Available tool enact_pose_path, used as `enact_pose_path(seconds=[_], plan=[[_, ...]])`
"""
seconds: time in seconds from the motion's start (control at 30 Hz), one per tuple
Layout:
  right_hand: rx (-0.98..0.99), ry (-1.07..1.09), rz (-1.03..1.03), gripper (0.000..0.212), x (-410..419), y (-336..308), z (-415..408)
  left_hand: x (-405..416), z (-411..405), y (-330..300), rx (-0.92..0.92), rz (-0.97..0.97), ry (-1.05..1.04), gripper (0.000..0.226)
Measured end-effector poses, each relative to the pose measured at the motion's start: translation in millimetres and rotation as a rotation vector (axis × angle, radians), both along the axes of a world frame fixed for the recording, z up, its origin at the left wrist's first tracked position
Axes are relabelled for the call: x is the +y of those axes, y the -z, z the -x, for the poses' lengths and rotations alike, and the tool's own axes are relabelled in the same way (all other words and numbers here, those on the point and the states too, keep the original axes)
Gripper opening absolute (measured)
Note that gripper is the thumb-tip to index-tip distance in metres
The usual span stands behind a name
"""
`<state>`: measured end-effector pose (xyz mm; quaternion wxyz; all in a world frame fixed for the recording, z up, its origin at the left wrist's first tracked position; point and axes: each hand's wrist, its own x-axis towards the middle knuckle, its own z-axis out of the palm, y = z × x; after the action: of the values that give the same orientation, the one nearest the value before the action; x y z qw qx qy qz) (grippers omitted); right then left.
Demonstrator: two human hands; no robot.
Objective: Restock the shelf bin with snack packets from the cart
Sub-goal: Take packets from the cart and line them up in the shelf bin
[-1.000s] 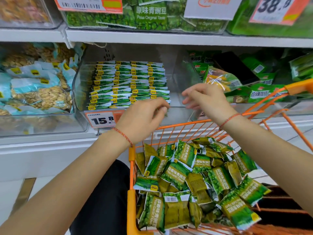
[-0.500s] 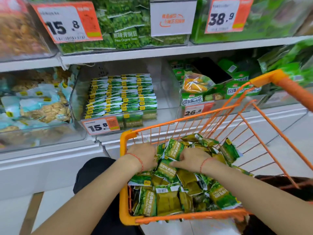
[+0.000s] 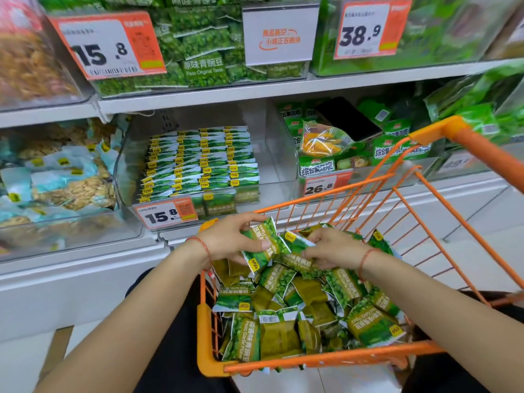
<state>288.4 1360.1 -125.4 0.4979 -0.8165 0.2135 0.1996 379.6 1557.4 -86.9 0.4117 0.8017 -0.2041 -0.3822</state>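
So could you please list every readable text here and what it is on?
"15.8": upper left price tag
"38.9": upper right price tag
"Peas Original Taste": upper bin packet
"15.8": stacked bin's tag
"26.8": right bin's tag
"Peas Garlic Flavor": cart packet
Fine print, barcodes: too small.

Bare forearms, a thin red string bracelet (image 3: 202, 245) on each wrist (dark trousers below).

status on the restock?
Left hand grips green packet over cart. Right hand pinches another. Shelf bin part full, access unobstructed.
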Motion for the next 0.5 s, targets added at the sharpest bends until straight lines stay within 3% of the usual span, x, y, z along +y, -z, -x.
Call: enact_pose_path(seconds=[0.13, 0.23, 0.3, 0.4, 0.5], plan=[[-0.071, 0.327, -0.349, 0.02, -10.6, -10.7, 1.5, -7.1, -4.4, 4.3, 0.006, 0.108, -0.041, 0.061], [-0.073, 0.513, -0.572, 0.035, -12.3, -6.5, 3.5, -13.9, -6.4, 4.4, 0.057, 0.201, -0.14, 0.038], [-0.049, 0.521, -0.661, 0.035, -12.7, -1.8, 4.3, -19.1, -4.4, 3.9, 0.091, 0.249, -0.18, 0.017], [-0.018, 0.433, -0.653, 0.02, -13.7, 1.6, 5.3, -28.4, 3.1, 4.6, 0.189, 0.278, -0.168, 0.008], [-0.007, 0.424, -0.636, 0.012, -8.6, -1.9, 6.8, -38.8, 10.1, 8.4, 0.041, 0.205, -0.123, 0.009]])
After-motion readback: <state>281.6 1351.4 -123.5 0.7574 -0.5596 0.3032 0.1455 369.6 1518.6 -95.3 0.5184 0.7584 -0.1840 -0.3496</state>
